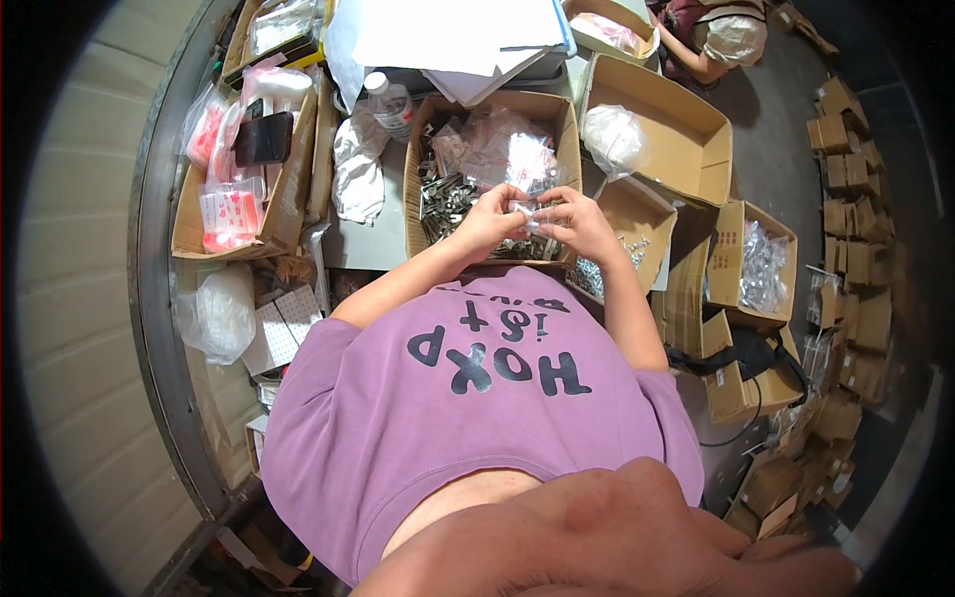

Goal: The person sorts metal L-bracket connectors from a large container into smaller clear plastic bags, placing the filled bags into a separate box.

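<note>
Over the near side of an open cardboard box (412, 134), my left hand (489, 219) and my right hand (582, 225) meet fingertip to fingertip. Both pinch a small clear plastic bag (526, 207); whatever it contains is too small to make out. Beneath and to the left of my hands, the box holds a heap of metal parts (445, 204). Clear zip bags (502, 144) lie piled at its far side. A smaller carton (647, 214) with loose screws (589, 276) stands just right of my right hand.
A larger open carton (686, 129) with a white plastic bundle (614, 139) stands farther right, near a box of filled clear bags (764, 267). At left are a carton (288, 214) bearing a dark phone (265, 138), a crumpled white cloth (358, 169) and a bottle (390, 104). Another person (711, 40) is at the top right.
</note>
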Demonstrator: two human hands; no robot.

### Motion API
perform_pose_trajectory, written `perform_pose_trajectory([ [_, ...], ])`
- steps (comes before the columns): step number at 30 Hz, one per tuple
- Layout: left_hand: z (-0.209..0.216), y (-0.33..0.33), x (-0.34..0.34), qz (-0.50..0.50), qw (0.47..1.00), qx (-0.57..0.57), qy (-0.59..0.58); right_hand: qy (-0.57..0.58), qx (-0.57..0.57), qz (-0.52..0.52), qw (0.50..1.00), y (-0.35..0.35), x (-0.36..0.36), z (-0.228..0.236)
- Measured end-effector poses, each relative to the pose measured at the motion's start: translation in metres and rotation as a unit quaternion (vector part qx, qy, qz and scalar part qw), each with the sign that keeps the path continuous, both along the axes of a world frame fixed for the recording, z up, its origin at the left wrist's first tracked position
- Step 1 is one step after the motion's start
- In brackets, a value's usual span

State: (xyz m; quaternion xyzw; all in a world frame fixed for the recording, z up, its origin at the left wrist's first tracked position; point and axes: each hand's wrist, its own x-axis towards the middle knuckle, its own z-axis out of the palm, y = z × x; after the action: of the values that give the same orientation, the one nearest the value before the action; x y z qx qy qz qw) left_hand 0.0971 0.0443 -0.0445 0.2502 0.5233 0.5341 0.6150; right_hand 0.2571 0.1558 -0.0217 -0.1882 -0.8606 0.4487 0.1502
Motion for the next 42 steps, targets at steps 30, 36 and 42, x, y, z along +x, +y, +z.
perform_pose_trajectory([
  [30,0.007,0.007,0.014,-0.008,0.995,0.095,-0.030,0.113,-0.134,-0.188,0.966,-0.006,0.017,0.029],
  [36,0.024,0.022,0.031,-0.012,0.982,0.159,0.104,0.097,-0.126,-0.149,0.976,-0.003,0.038,0.032],
  [42,0.033,0.027,0.053,-0.019,0.977,0.147,0.151,0.112,-0.187,-0.134,0.967,0.000,0.057,0.031],
])
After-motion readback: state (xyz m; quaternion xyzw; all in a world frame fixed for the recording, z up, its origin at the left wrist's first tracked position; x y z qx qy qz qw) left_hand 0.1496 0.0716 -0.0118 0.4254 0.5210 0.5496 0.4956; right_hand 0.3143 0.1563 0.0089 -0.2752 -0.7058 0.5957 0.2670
